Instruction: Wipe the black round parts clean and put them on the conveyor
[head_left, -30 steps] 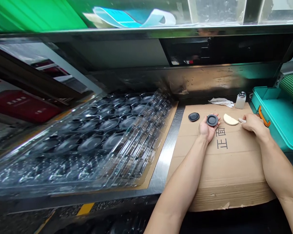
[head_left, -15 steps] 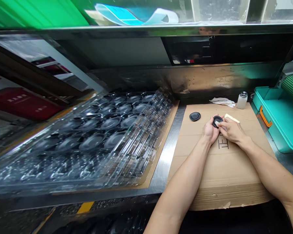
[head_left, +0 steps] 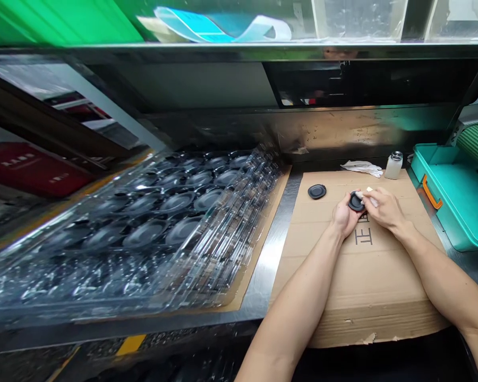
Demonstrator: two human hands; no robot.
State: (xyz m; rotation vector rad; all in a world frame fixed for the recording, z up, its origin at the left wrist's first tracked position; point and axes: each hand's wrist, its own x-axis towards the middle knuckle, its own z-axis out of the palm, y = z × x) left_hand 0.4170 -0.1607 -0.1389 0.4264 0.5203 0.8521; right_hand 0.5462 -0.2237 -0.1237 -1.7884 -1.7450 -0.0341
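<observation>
My left hand [head_left: 343,218] is closed round the edge of a small black rounded dish-like part [head_left: 356,203], holding it face up over the cardboard. In the fingers of my right hand [head_left: 387,210] is a white wiping cloth [head_left: 360,195], pinched against the far rim of that part. Part of the cloth is hidden by the fingers. A second black part [head_left: 316,191] of similar shape lies flat on the cardboard sheet [head_left: 342,286], left of my hands.
Left stands a stack of clear plastic trays [head_left: 223,233] with rows of black parts. Behind the cardboard are white gloves [head_left: 361,168] and a bottle with a metal top [head_left: 393,165]. A teal bin [head_left: 454,212] with an orange latch stands right. A metal shelf edge [head_left: 239,52] crosses above.
My right hand has shifted slightly right and up, moving the cloth from the middle of the black part to its far rim. The cream block behind that hand is now mostly covered.
</observation>
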